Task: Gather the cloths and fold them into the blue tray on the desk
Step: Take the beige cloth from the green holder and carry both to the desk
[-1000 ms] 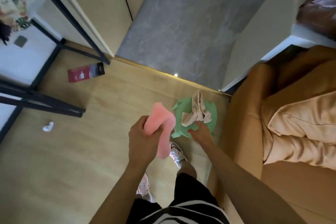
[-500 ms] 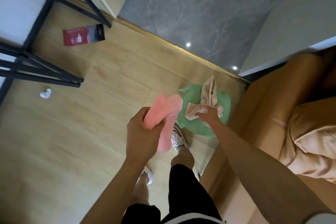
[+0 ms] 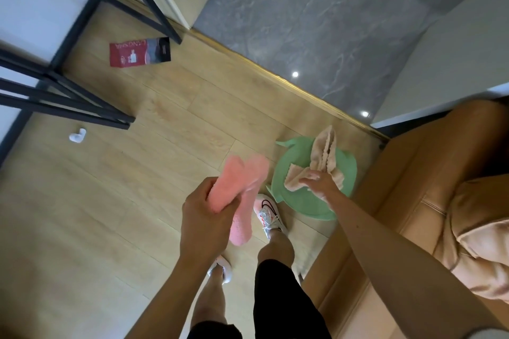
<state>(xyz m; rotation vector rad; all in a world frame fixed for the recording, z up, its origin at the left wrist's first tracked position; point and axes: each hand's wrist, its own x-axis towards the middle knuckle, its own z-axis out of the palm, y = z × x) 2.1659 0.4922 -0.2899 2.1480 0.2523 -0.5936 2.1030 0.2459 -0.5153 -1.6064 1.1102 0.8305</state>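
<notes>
My left hand (image 3: 203,209) grips a fluffy pink cloth (image 3: 242,184) that hangs folded over it above the wooden floor. A crumpled beige cloth (image 3: 322,159) lies on a green cloth (image 3: 303,195) spread flat on the floor beside the sofa. Reaching down, my right hand (image 3: 319,181) has its fingers on the beige cloth's lower part; whether they pinch it is unclear. The blue tray and the desk top are out of view.
A tan leather sofa (image 3: 413,173) with a satin cushion (image 3: 482,228) stands at the right. Black metal desk legs (image 3: 68,107) cross the upper left. A red and black packet (image 3: 139,51) and a small white object (image 3: 77,136) lie on the floor. My feet stand below the cloths.
My right hand moved from the green cloth's near edge up onto the beige cloth. The view tilted further down and closer to the floor. My left hand kept the pink cloth.
</notes>
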